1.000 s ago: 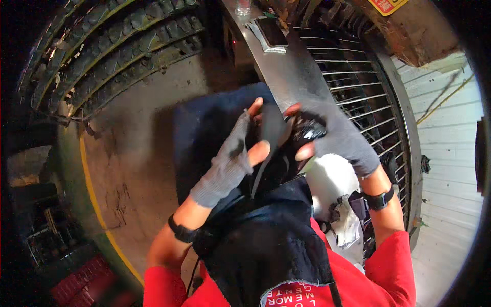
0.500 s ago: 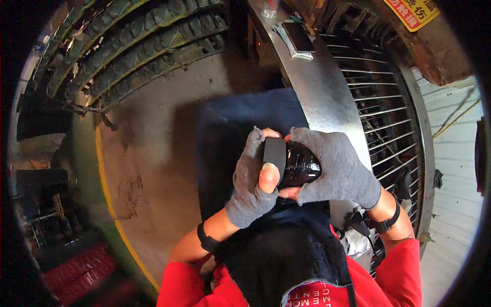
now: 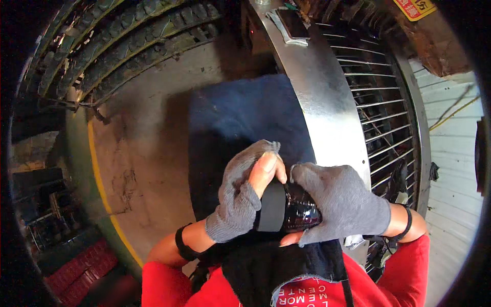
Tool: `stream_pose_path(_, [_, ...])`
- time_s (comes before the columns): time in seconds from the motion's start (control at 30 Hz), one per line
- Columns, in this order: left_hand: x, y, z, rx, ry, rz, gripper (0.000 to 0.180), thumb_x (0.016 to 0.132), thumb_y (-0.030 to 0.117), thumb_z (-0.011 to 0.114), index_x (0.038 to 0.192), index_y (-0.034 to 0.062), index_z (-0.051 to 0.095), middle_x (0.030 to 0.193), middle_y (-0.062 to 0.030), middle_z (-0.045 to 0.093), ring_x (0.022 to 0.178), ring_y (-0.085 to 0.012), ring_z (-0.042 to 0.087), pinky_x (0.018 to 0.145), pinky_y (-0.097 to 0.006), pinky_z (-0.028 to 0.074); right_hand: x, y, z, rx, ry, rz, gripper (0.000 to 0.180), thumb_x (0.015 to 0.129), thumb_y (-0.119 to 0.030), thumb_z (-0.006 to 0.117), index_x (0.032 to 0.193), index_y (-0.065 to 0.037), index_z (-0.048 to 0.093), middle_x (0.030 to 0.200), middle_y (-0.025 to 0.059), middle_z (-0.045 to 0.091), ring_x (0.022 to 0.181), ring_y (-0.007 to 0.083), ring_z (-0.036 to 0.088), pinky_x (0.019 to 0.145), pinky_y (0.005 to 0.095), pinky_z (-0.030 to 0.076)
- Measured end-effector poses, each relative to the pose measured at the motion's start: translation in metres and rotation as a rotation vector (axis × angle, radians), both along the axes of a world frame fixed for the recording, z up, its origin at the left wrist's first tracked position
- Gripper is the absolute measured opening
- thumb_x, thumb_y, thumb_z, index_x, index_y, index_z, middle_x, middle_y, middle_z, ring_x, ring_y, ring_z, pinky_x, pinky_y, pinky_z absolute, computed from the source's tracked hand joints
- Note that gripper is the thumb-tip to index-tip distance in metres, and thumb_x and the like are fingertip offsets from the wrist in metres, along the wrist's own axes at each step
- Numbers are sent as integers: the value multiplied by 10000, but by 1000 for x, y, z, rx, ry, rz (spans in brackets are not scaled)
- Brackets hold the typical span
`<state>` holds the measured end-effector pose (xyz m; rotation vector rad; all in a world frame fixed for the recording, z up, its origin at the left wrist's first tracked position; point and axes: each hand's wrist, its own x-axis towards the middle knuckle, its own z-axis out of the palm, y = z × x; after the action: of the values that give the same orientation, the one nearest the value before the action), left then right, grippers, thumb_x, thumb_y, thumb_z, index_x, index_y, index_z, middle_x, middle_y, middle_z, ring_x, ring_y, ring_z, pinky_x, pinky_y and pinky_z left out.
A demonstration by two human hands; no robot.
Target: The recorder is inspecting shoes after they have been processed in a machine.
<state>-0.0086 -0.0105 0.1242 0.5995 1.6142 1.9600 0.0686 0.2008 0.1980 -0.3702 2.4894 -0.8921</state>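
A glossy black shoe point(image 3: 303, 212) with a matte black band point(image 3: 272, 209) across it is held in front of my body. My right hand point(image 3: 348, 204), in a grey fingerless glove, wraps over its shiny rounded part from the right. My left hand point(image 3: 245, 187), gloved the same way, is closed with thumb and forefinger pinched together by the shoe's far edge. Whatever lies between those fingertips is too small to make out. Dark blue cloth point(image 3: 245, 110) spreads beneath and beyond the hands.
A metal counter point(image 3: 327, 102) runs along the right, with a dark flat object point(image 3: 294, 23) on white cloth at its far end. Beside it is a barred metal rack point(image 3: 378, 102). Shelves point(image 3: 138, 46) of dark shoe-like shapes stand far left. A yellow line point(image 3: 97, 169) marks the floor.
Both hands and the shoe have come nearer to my body. My left thumb has left the band's face, and the left fingers now pinch at the shoe's far edge.
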Motion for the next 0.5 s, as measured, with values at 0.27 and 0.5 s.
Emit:
stream_pose_path(0.27, [8,3,-1,157,17,-102,384,1100,351,523,928,11,570,852,-40,544,773,-144,486,758,-310,420,8,-6,-6,49,346,193,851,763,-806,723,1099,-27,663,825,148,615,641,345,639,547,467,506])
stream_pose_path(0.5, [-22,24,-7,153,-328,112,529,1140,550,364,1039,71,564,973,-7,527,995,-154,499,954,-311,404,-24,-46,-59,-952,9,-995,696,1047,-653,491,1139,3,702,999,107,762,817,199,734,713,341,585])
